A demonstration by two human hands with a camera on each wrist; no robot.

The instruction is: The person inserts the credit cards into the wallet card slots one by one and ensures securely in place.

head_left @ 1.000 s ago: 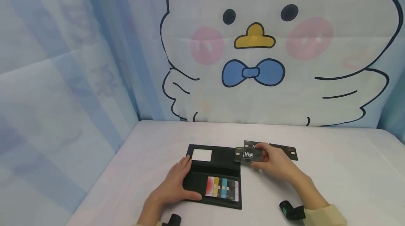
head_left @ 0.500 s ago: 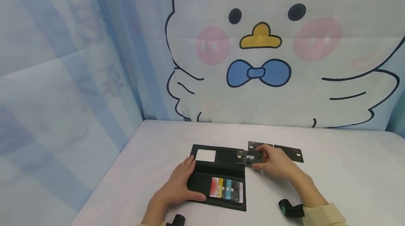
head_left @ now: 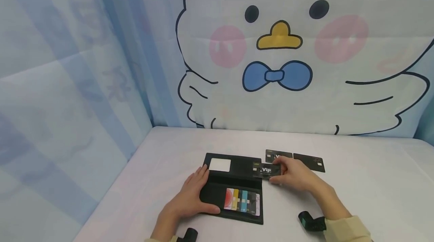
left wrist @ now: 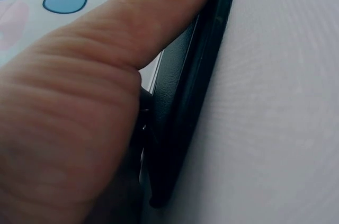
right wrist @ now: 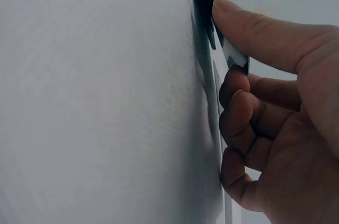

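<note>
A black card wallet (head_left: pixel 234 183) lies unfolded on the table, with several coloured cards (head_left: pixel 241 200) in its near half and a white panel (head_left: pixel 220 165) in its far half. My left hand (head_left: pixel 190 197) rests on the wallet's left side, fingers straight, thumb along the near edge; the left wrist view shows that thumb over the black edge. My right hand (head_left: pixel 296 174) pinches a dark Vip card (head_left: pixel 265 171) between thumb and fingers. That card's left end overlaps the wallet's far right edge. In the right wrist view the card is seen nearly edge-on.
Behind the right hand, another dark Vip card (head_left: pixel 276 154) and a dark card (head_left: pixel 310 162) lie on the white tabletop (head_left: pixel 366 181). A cartoon-printed curtain (head_left: pixel 271 102) hangs along the table's far edge, and a pale blue curtain (head_left: pixel 74 95) hangs at the left.
The head view has shifted slightly. The pinched Vip card has moved a little left and down over the wallet's right edge. My left hand stays on the wallet.
</note>
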